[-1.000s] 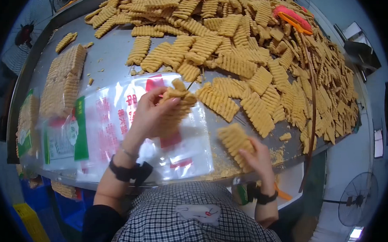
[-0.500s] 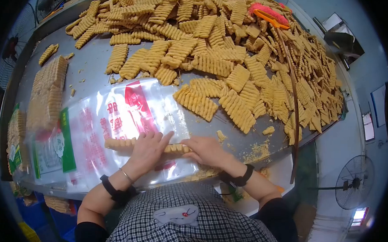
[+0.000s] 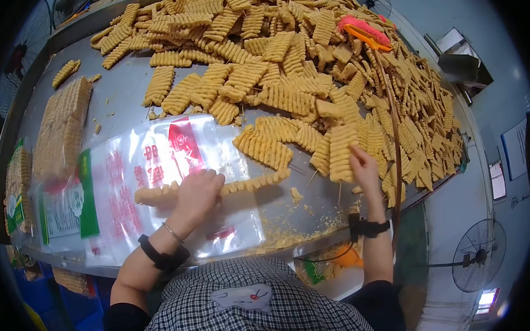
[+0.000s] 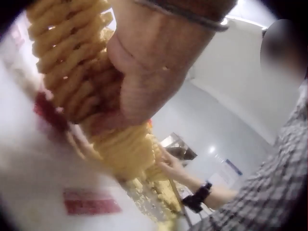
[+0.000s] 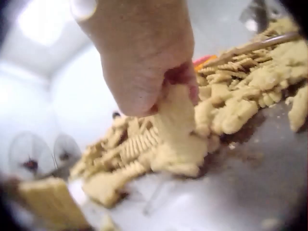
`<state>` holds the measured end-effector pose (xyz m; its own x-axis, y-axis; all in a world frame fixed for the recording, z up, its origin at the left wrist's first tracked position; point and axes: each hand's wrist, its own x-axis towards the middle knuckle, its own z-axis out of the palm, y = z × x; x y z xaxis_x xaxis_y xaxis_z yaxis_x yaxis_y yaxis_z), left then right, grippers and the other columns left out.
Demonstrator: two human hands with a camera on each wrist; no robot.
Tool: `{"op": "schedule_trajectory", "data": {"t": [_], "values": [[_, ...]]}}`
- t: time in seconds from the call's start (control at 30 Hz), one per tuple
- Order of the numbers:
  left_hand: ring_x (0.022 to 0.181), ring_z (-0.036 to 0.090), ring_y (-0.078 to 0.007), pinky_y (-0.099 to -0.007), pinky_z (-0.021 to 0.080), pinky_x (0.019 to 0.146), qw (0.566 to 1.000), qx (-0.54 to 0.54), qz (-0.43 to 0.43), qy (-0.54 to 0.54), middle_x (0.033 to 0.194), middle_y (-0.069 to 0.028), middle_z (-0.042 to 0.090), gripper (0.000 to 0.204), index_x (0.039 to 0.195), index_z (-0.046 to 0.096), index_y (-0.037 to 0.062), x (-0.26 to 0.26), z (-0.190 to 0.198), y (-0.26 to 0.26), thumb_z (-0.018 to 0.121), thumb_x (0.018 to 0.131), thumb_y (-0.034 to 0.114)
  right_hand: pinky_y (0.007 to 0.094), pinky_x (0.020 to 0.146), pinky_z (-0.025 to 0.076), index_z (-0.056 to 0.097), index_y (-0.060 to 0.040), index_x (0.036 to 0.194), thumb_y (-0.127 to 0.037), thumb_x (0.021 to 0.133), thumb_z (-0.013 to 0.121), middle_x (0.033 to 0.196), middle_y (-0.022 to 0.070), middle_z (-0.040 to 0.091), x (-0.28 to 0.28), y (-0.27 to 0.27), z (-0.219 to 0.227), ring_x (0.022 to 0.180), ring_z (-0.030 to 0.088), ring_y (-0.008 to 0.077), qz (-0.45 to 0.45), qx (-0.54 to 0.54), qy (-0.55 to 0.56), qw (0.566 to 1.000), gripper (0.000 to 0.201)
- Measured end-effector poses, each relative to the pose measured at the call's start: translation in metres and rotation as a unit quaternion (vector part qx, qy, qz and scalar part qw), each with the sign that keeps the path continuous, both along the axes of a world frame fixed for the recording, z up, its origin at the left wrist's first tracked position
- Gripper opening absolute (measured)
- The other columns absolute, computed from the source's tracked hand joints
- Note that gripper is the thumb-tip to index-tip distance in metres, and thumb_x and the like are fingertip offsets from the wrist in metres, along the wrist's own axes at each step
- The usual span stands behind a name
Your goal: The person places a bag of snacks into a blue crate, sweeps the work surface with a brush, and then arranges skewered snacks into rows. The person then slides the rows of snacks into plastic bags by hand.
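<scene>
My left hand (image 3: 200, 195) grips ribbed golden snack pieces (image 3: 251, 184), set on edge in a row over a printed clear plastic bag (image 3: 238, 220). Close up in the left wrist view, the thumb presses against the ribbed side of those snack pieces (image 4: 67, 53). At the near edge of the snack pile, my right hand (image 3: 366, 170) pinches a flat ribbed snack piece (image 3: 341, 153) by its right side. A thin stick (image 3: 339, 195) sticks out below that piece. The right wrist view shows the fingers curled over the top of the snack piece (image 5: 175, 125).
A large snack pile (image 3: 308, 63) covers the back and right of the metal table (image 3: 125, 83). On it lies a pink-and-orange brush (image 3: 366, 34) near a long brown rod (image 3: 394, 136). Stacked snacks (image 3: 62, 127) and a filled bag (image 3: 19, 194) stand left. Crumbs (image 3: 297, 229) line the front edge.
Both hands met at the snack row on the bag half a second ago. Since then my right hand has moved right to the pile and taken hold of a piece. My left hand keeps its grip.
</scene>
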<state>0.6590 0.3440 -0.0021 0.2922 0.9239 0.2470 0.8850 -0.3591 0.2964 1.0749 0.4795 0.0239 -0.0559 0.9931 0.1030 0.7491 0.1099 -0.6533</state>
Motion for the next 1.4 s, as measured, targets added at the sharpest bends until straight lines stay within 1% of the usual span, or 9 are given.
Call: {"op": "schedule_trajectory", "data": {"t": [0.13,0.33,0.43,0.53,0.63,0.8,0.93,1.2,1.4], "values": [[0.071,0.058,-0.0265,-0.0391,0.047,0.06,1.0,0.004,-0.006,-0.021,0.078,-0.0071,0.055,0.026,0.081,0.057,0.0071,0.004,-0.007,-0.009,0.068,0.059,0.014,0.0317,0.07,0.053,0.062,-0.0038,0.121,-0.015,0.084,0.064,0.087,0.0104,0.068,-0.063,-0.047,0.079,0.08,0.064,0.0114,0.022,-0.168,0.311,0.935,0.039],[0.081,0.061,-0.0306,-0.0373,0.052,0.07,0.992,-0.049,-0.109,-0.04,0.123,-0.0183,0.05,0.059,0.117,0.052,0.0054,0.03,0.0,-0.036,0.075,0.064,0.018,0.0387,0.064,0.05,0.066,-0.0031,0.076,-0.026,0.078,0.067,0.075,0.016,0.064,-0.159,-0.078,0.022,0.072,0.064,0.0292,0.21,0.151,-0.185,0.948,0.023],[0.092,0.058,-0.0288,-0.037,0.051,0.073,0.996,-0.057,-0.064,0.002,0.119,-0.0186,0.055,0.063,0.117,0.052,0.0055,0.033,0.001,-0.035,0.077,0.061,0.018,0.0386,0.068,0.05,0.069,-0.0056,0.082,-0.029,0.077,0.067,0.077,0.0151,0.066,-0.175,-0.086,0.008,0.073,0.064,0.0297,0.42,-0.185,-0.171,0.872,0.024],[0.086,0.057,-0.0266,-0.0373,0.05,0.069,0.983,-0.169,-0.065,0.007,0.093,-0.01,0.062,0.051,0.104,0.057,0.0069,0.034,-0.002,-0.034,0.078,0.06,0.021,0.0378,0.07,0.05,0.07,-0.0057,0.094,-0.035,0.08,0.066,0.082,0.0153,0.068,-0.171,-0.033,0.045,0.075,0.065,0.0291,0.231,-0.246,-0.057,0.94,0.033],[0.081,0.055,-0.0236,-0.0357,0.049,0.065,0.994,-0.089,-0.066,0.013,0.076,-0.0033,0.059,0.041,0.092,0.058,0.01,0.034,-0.011,-0.032,0.078,0.059,0.025,0.0398,0.065,0.05,0.071,-0.0014,0.091,-0.06,0.084,0.057,0.083,0.0181,0.068,-0.123,0.083,0.009,0.075,0.066,0.0314,-0.118,0.284,-0.185,0.933,0.061],[0.079,0.054,-0.021,-0.0338,0.048,0.063,0.993,-0.07,-0.093,-0.016,0.074,-0.0014,0.058,0.037,0.089,0.061,0.0119,0.032,-0.009,-0.034,0.077,0.059,0.026,0.0447,0.067,0.05,0.068,0.001,0.083,-0.069,0.073,0.062,0.097,0.0205,0.066,-0.072,0.158,-0.027,0.082,0.063,0.0332,-0.168,-0.175,-0.28,0.929,0.071],[0.081,0.054,-0.0207,-0.0328,0.048,0.064,0.993,-0.074,-0.095,-0.016,0.082,-0.0027,0.058,0.032,0.086,0.061,0.0114,0.031,-0.004,-0.035,0.075,0.06,0.025,0.0412,0.066,0.05,0.064,0.0007,0.093,-0.05,0.071,0.072,0.093,0.0186,0.067,-0.099,0.151,-0.019,0.082,0.065,0.0302,-0.223,0.01,-0.113,0.968,0.056],[0.103,0.052,-0.0211,-0.0354,0.04,0.091,0.97,0.084,-0.226,0.041,0.116,-0.0052,0.057,0.019,0.096,0.062,0.0128,0.036,0.003,-0.013,0.058,0.078,0.018,0.0374,0.082,0.048,0.065,-0.0054,0.097,-0.023,0.085,0.063,0.088,0.0147,0.066,-0.223,-0.028,-0.02,0.089,0.063,0.0279,0.486,-0.345,0.054,0.801,0.021],[0.089,0.053,-0.0178,-0.0304,0.04,0.08,0.974,-0.064,-0.211,0.053,0.096,-0.0019,0.057,0.017,0.096,0.059,0.0129,0.039,-0.003,-0.016,0.053,0.081,0.016,0.0437,0.103,0.036,0.059,-0.0096,0.113,0.005,0.074,0.057,0.137,0.0134,0.045,-0.113,0.043,0.008,0.128,0.041,0.0334,0.274,-0.027,-0.325,0.905,0.042]]}}
